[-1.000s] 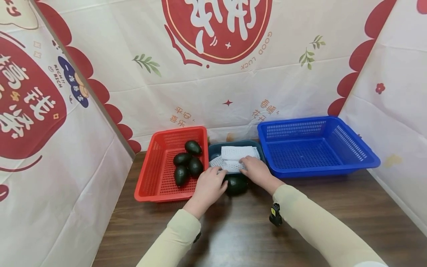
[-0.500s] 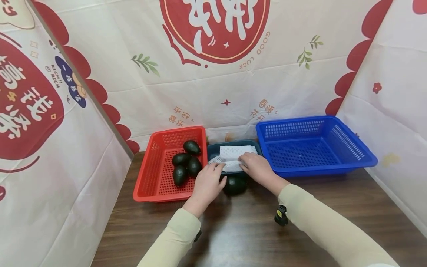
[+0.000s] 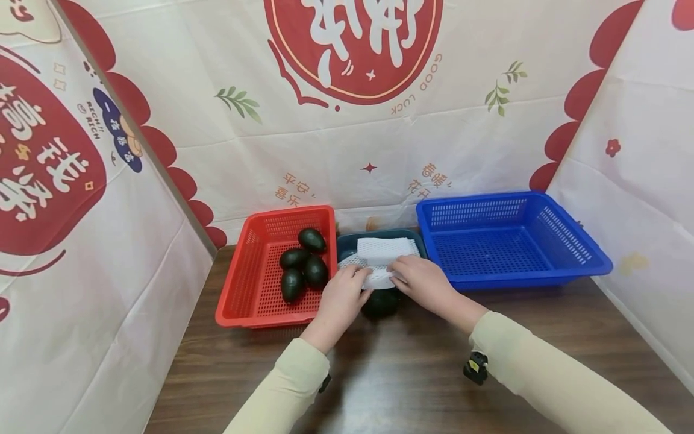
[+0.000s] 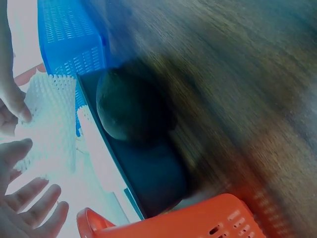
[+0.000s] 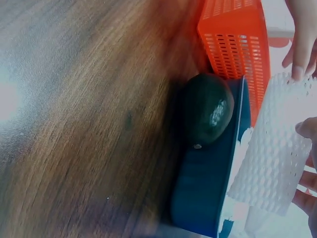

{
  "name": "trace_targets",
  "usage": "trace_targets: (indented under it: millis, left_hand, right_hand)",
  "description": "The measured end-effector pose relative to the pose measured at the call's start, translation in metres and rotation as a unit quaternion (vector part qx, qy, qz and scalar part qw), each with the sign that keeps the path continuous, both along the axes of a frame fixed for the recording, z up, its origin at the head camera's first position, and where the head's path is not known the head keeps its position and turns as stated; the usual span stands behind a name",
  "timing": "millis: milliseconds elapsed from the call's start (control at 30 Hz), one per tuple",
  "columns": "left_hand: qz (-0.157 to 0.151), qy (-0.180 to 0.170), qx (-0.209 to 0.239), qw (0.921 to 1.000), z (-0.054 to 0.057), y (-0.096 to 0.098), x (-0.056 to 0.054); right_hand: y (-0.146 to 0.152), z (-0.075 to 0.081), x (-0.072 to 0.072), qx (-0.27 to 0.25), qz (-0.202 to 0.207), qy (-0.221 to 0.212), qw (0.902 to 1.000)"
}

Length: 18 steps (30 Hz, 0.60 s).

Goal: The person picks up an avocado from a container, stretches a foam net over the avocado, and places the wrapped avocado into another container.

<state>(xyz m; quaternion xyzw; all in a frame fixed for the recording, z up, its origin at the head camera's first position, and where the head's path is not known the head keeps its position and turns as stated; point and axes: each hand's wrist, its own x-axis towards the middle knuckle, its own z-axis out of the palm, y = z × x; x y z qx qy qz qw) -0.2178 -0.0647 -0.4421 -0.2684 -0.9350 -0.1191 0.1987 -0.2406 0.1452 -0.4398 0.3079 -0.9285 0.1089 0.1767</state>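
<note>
Both hands hold a white foam net sleeve just above the front of a dark teal tray. My left hand pinches its left end, and my right hand pinches its right end. In the right wrist view the lifted foam net sleeve hangs flat, with a thumb on its near face. More folded white foam nets lie in the tray. A dark green avocado rests on the table against the tray's front wall, partly hidden by the hands in the head view.
Left of the tray, a red basket holds several avocados. At the right stands a blue basket. Printed cloth walls enclose the back and sides of the wooden table.
The foam net sleeve has come up from the tray and toward the front edge, between both hands. My right forearm has swung outward to the right. The avocado by the tray stays put.
</note>
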Motion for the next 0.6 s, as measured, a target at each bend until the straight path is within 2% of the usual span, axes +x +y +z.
trace_targets:
  millis: [233, 433, 600]
  left_hand:
    - [-0.005, 0.02, 0.022, 0.9995, 0.0, 0.001, 0.005]
    - [-0.036, 0.05, 0.044, 0.9971, 0.0, -0.002, 0.011]
    - [-0.079, 0.109, 0.064, 0.9888, 0.0, -0.002, 0.017]
  right_hand:
    - [0.004, 0.004, 0.012, -0.015, 0.025, 0.0, 0.9996]
    - [0.007, 0.01, 0.019, 0.002, 0.023, -0.074, 0.997]
    - [0.008, 0.014, 0.022, 0.009, 0.024, -0.142, 0.9896]
